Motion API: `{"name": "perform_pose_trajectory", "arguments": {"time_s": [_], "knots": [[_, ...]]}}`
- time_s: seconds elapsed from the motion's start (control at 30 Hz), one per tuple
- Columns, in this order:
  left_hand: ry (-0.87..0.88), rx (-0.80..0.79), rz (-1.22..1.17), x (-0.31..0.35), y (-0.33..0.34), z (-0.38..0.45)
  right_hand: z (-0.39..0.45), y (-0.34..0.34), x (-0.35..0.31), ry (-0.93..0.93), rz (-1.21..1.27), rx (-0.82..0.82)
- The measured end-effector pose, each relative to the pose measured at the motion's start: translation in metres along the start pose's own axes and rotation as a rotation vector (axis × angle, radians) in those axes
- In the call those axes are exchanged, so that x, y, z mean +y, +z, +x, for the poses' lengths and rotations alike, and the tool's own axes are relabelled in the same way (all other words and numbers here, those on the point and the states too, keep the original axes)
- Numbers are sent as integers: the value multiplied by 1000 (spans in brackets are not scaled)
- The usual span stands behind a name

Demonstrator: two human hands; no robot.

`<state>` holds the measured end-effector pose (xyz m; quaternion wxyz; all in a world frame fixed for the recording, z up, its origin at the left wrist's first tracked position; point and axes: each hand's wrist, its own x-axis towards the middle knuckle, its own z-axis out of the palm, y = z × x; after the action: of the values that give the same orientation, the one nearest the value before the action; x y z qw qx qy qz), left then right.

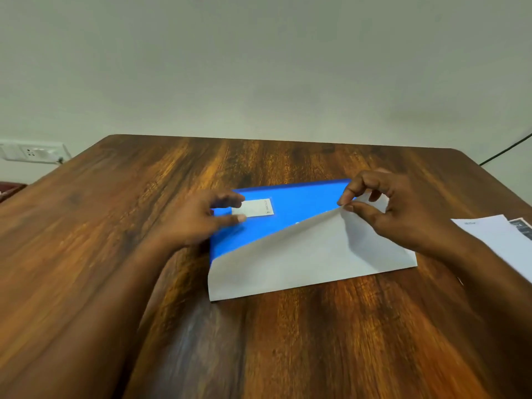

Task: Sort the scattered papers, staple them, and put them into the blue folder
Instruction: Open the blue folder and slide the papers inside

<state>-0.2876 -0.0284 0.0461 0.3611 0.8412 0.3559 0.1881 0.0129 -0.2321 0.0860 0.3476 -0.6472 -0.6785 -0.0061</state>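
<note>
Hands, two: right hand [385,208] pinches one sheet [302,254] over one blue folder [288,208].

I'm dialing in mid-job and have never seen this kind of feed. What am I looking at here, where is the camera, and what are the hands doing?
There is no machine: a person works with two bare hands, and the single picture comes from a wide-angle camera worn on their head, looking forward and down.

A blue folder with a white label lies on a wooden table. A white sheet lies partly over the folder's near side. The right hand pinches that sheet's far corner between thumb and fingertips and lifts it. The left hand rests with straight fingers on the folder's left end, by the label.

More papers lie at the table's right edge. A wall socket is at far left. No stapler is in view.
</note>
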Motion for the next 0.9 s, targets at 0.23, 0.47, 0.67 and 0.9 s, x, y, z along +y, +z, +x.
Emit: {"name": "perform_pose_trajectory", "arguments": {"time_s": [0.23, 0.47, 0.67, 0.9], "knots": [[138, -148, 488, 9, 41, -17, -25, -19, -2, -154, -71, 99], [3, -165, 674, 27, 55, -32, -45, -36, 13, -167, -33, 98], [-100, -101, 759, 38, 63, -44, -69, -43, 26, -76, -50, 60], [-220, -8, 808, 48, 83, -59, -94, -34, 56, 101, -67, 88]]}}
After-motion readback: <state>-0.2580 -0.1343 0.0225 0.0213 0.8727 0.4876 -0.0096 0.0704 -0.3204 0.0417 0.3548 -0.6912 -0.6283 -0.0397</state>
